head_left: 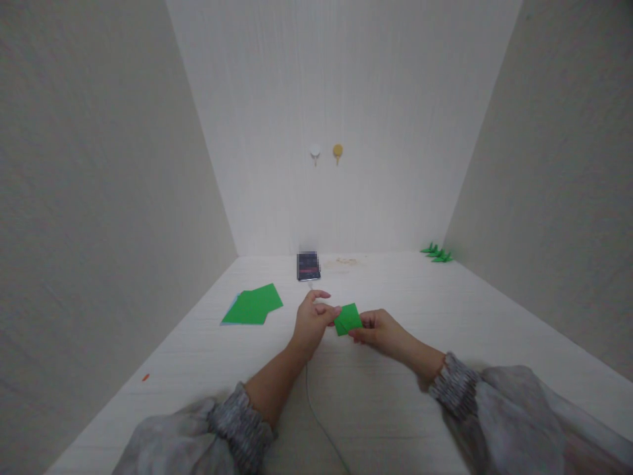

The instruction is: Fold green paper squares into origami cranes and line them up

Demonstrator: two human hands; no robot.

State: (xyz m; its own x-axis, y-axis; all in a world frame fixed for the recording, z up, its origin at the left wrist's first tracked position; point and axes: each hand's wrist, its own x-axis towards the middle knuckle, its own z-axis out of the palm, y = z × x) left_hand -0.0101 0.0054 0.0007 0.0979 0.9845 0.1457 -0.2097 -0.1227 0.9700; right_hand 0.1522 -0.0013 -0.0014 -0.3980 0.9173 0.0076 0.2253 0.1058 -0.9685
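Note:
A small folded green paper (348,318) is held between both my hands just above the white table (395,396). My left hand (312,321) pinches its left edge with thumb and fingers closed. My right hand (380,331) grips its right edge, fingers curled. Both forearms come in from the bottom in grey sleeves.
A stack of green paper sheets (253,305) lies to the left. A dark phone (308,266) stands at the back wall, its cable (316,409) running toward me. Several folded green paper figures (437,252) sit at the back right. Two wall hooks (326,153) hang above. White walls close in on both sides.

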